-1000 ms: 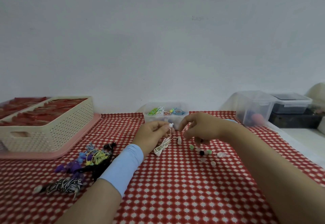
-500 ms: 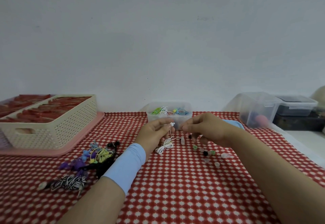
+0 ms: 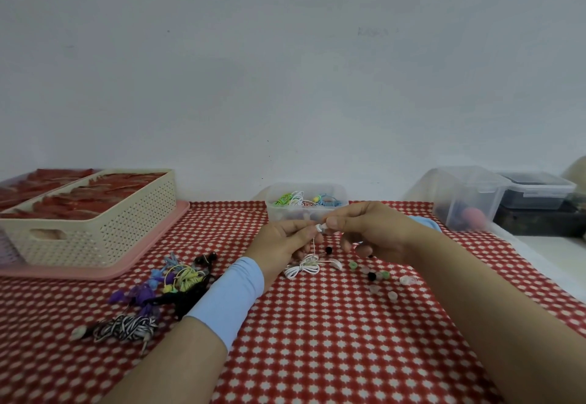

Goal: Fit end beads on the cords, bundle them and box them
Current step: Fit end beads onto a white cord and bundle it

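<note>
The right hand (image 3: 371,232) has closed the small gap it had half a second ago, and its fingertips now meet the left hand (image 3: 285,241) at the white bead (image 3: 320,228). The left hand pinches the end of the white cord (image 3: 304,268), which hangs down to a loose coil on the tablecloth (image 3: 317,340) just below; the right pinches the bead against that end. This looks like the fitting step — the bead being pushed onto the cord tip. Next would come a firm seat, then winding the coil into a bundle.

Loose beads (image 3: 377,276) lie at 4 o'clock, close under the right wrist. The clear box (image 3: 306,205) of finished cords sits at 12 o'clock, just beyond the knuckles. More cords (image 3: 177,280) wait at 8 o'clock — the cream basket (image 3: 95,213) is at 10, well apart.
</note>
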The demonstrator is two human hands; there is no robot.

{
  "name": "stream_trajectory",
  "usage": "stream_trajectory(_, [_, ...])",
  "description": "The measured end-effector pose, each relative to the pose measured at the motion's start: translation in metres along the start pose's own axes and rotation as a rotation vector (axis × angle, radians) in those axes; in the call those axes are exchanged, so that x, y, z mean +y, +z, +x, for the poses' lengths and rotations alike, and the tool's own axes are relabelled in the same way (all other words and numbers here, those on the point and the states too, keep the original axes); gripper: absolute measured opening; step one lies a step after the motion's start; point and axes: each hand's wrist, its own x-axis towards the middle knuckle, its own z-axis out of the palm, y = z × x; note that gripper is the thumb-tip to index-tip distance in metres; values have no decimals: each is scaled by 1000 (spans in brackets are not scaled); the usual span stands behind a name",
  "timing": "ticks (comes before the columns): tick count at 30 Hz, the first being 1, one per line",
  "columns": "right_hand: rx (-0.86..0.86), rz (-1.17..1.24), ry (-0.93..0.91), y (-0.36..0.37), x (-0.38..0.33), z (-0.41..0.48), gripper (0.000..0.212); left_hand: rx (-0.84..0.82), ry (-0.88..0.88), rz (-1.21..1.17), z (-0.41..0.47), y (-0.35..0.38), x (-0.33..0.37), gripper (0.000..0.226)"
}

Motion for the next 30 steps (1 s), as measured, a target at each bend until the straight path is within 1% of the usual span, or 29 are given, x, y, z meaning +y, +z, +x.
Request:
stream_trajectory(6, [-39, 41, -3, 2, 2, 2, 18, -28, -27, -54, 0, 0, 0, 15])
stream_trajectory(9, [-52, 58, -2, 4, 2, 1, 28, -32, -43, -131, -2, 2, 1, 16])
stream_trajectory(14, [-66, 55, -20, 4, 2, 1, 35, -39, -61, -215, -5, 4, 5, 16])
stream_trajectory(21, [-93, 37, -51, 3, 1, -4, 24, -85, -72, -341, -8, 8, 7, 17])
stream_trajectory(26, [-49, -3, -56, 5, 2, -3, 14, -80, -79, -281, -8, 5, 8, 16])
stream_trajectory(30, [-8, -34, -49, 6, 3, -4, 15, -55, -75, -181, -5, 4, 6, 14])
